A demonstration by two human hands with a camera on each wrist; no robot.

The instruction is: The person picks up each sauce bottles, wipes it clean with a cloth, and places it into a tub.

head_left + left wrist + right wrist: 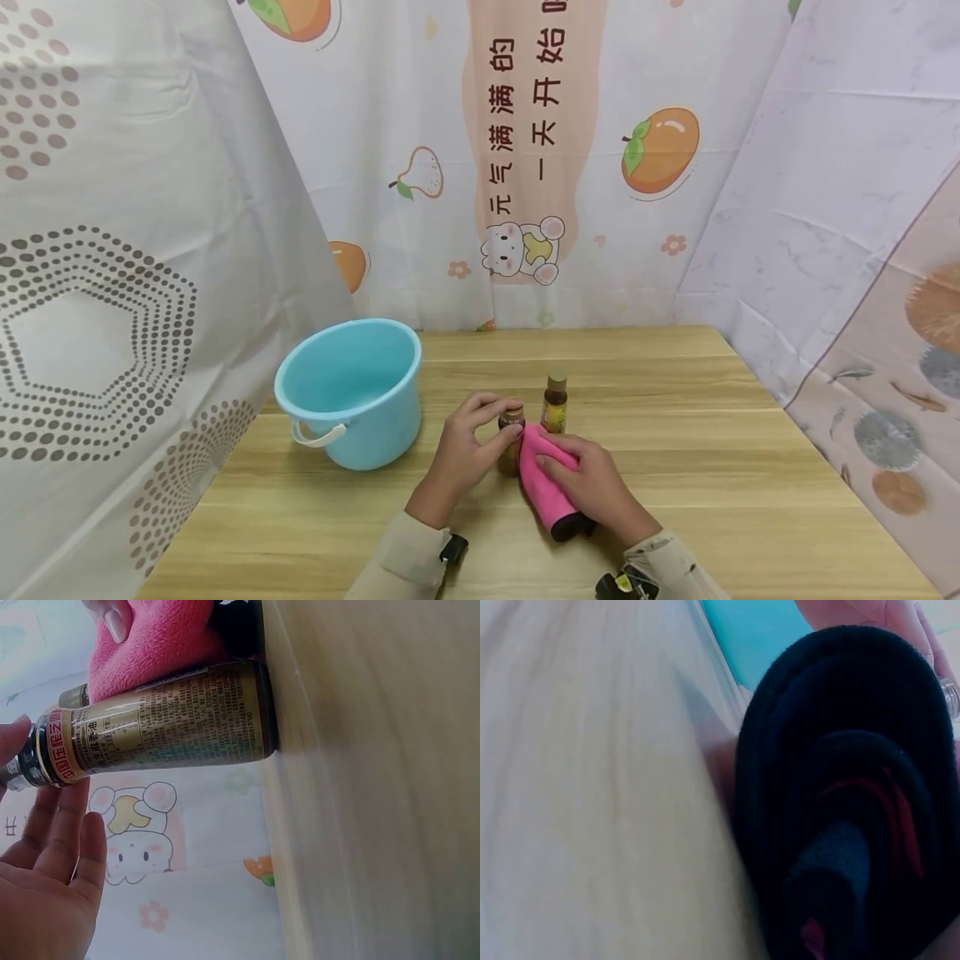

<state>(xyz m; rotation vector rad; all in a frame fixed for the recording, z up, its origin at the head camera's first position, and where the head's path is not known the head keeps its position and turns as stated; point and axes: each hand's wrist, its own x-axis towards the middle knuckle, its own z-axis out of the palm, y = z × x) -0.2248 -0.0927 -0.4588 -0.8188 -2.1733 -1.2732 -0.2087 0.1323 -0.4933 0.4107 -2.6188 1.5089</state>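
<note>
A sesame oil bottle (509, 460) stands upright on the wooden table, its printed gold label (176, 720) facing the left wrist view. My left hand (471, 446) holds it by the neck, just under the cap, between thumb and fingers. In my right hand (592, 482) is a folded pink cloth (542, 483) with black edging, which lies against the bottle's right side. The cloth's layered black edge (840, 682) fills much of the right wrist view and hides most of the bottle there. Behind the cloth stands a second brown bottle (555, 402) with a yellow label, partly hidden.
A light blue bucket (375, 433) with a white handle stands at the left of the table. Printed curtains (435, 100) hang behind the wooden table (712, 467) and along both sides.
</note>
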